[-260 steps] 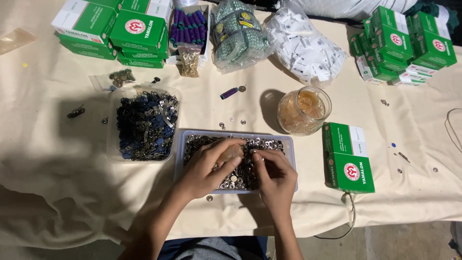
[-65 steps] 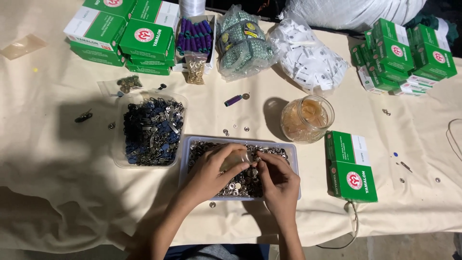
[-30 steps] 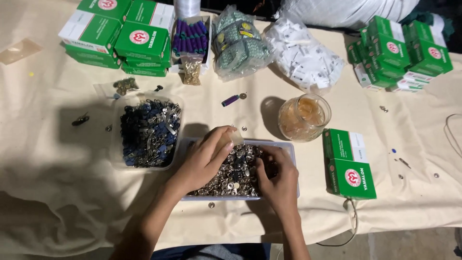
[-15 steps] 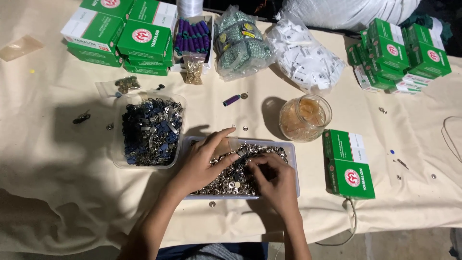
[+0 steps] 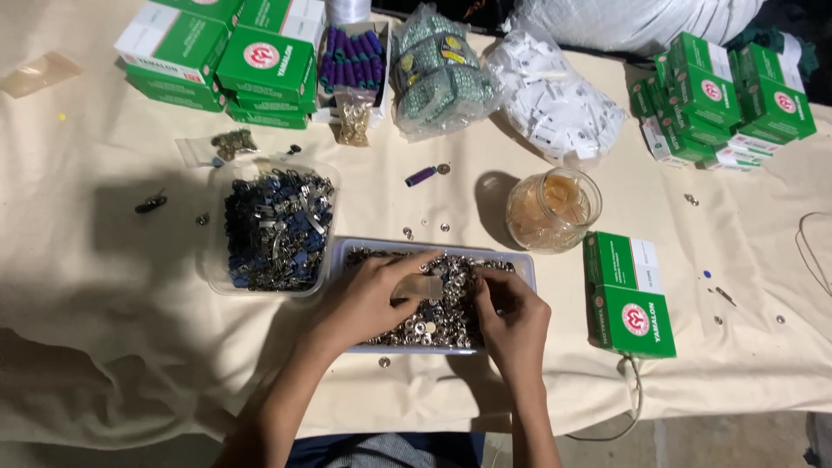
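A shallow clear tray [image 5: 523, 268] filled with small silver metal rings and studs [image 5: 442, 308] sits on the cloth-covered table in front of me. My left hand [image 5: 368, 299] rests over the tray's left half, thumb and forefinger pinching a small clear flat piece. My right hand [image 5: 511, 316] lies on the tray's right half, fingers curled down into the metal parts. Whether the right fingers hold a piece I cannot tell.
A clear tub of dark blue and silver clips [image 5: 276, 227] stands left of the tray. A glass jar [image 5: 553, 208] and a green box [image 5: 630, 293] are on the right. Stacks of green boxes [image 5: 232, 54], purple tubes [image 5: 348, 57] and plastic bags [image 5: 555, 95] line the back.
My left hand went out toward the back of the tray and has come back over its left half. My right hand stays on the tray's right half among the parts.
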